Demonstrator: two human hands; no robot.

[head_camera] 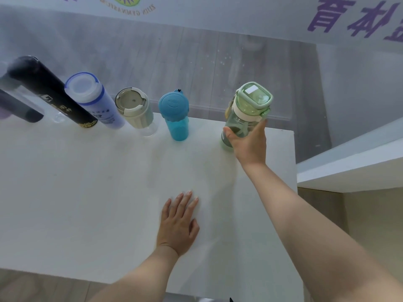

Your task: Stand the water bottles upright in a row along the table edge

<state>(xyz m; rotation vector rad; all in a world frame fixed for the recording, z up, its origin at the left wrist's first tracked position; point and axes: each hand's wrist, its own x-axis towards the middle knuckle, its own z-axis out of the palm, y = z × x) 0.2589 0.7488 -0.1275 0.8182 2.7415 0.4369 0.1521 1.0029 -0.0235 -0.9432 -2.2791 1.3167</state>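
The right hand (248, 142) wraps thumb and fingers around the body of the green bottle (246, 112), which stands upright near the far edge of the white table (87, 192), by its right corner. To the left of that grip, a blue bottle (175, 115), a beige-lidded clear bottle (136, 110), a lavender bottle (93, 99) and a black bottle (50, 90) stand in a row along the same edge. Nearer the person, the left hand (177, 223) lies flat on the tabletop, fingers straight, holding nothing.

Gymnasium: wall banner (127, 5) reading "GYMNASIUM"
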